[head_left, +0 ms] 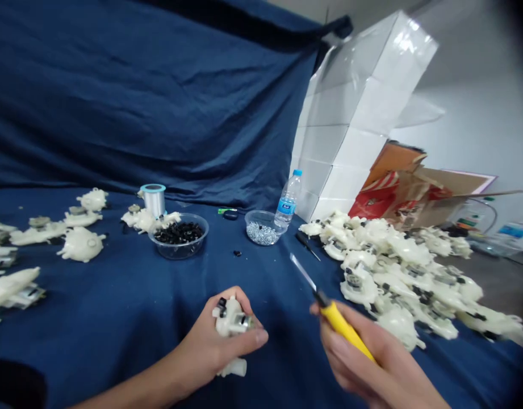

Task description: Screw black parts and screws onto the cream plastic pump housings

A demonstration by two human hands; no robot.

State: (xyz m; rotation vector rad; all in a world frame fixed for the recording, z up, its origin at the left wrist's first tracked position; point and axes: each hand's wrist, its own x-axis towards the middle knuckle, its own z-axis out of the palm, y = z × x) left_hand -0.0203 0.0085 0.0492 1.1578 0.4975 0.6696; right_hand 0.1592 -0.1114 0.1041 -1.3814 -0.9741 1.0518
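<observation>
My left hand (210, 335) is closed around a cream plastic part (231, 318). The part carries a small black fitting on one side and a round metal piece facing right, and a short white tube sticks out below my palm. In my right hand (363, 352) is a yellow-handled craft knife (344, 328). Its slim, flat silver blade has a slanted tip and points up and to the left, away from the part. My two hands are apart, both above the blue cloth.
A bowl of black pieces (179, 241) and a bowl of small screws (262, 230) stand ahead. Beside them are a water bottle (287, 200), a wire spool (153, 200) and a black screwdriver (307, 245). Cream parts are piled right (397, 267) and scattered left (81, 244). White boxes (342, 125) rise behind.
</observation>
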